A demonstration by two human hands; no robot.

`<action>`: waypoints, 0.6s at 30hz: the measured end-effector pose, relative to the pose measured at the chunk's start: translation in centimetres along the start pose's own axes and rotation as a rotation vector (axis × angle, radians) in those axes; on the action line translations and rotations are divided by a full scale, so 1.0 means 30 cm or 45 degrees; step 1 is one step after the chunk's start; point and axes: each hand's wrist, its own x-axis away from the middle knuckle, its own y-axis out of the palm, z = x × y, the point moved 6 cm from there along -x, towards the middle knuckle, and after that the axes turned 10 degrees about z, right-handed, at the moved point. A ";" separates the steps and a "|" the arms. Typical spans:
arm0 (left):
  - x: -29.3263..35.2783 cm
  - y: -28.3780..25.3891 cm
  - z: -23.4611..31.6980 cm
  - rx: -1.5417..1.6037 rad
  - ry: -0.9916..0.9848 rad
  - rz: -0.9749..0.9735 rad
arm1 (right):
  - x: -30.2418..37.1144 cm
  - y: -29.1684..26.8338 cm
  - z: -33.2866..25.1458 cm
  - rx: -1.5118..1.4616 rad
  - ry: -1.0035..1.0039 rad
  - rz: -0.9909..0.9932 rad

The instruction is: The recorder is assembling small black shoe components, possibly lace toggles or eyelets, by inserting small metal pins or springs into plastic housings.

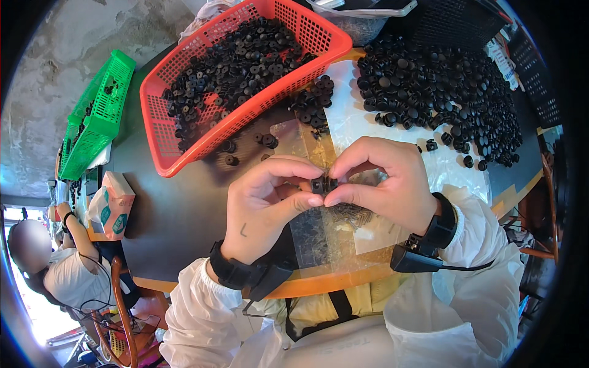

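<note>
Above the middle of the table, my left hand and my right hand meet at the fingertips. Between their thumbs and forefingers is a small black plastic part, pinched from both sides; whether it is one piece or two pressed together I cannot tell. Just below the fingers lies a loose pile of thin metal pins on clear plastic sheeting. Several black round pieces with centre holes sit on the table beyond my left hand. A large heap of black caps spreads beyond my right hand.
A red basket full of black round pieces stands at the far left. Farther left are a green basket, a tissue pack and a seated person. Dark crates stand at the far right. The table's wooden edge curves nearby.
</note>
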 end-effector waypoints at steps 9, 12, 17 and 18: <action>0.002 -0.007 0.000 -0.070 0.031 -0.045 | 0.003 -0.001 -0.016 0.020 -0.029 0.005; 0.002 -0.007 0.003 -0.096 0.050 -0.033 | 0.004 -0.004 -0.016 0.043 -0.062 0.008; 0.002 -0.005 0.004 -0.065 0.042 -0.056 | 0.003 -0.001 -0.018 0.029 -0.085 0.009; 0.003 -0.004 0.006 -0.061 0.055 -0.069 | 0.001 -0.002 -0.018 0.028 -0.084 0.008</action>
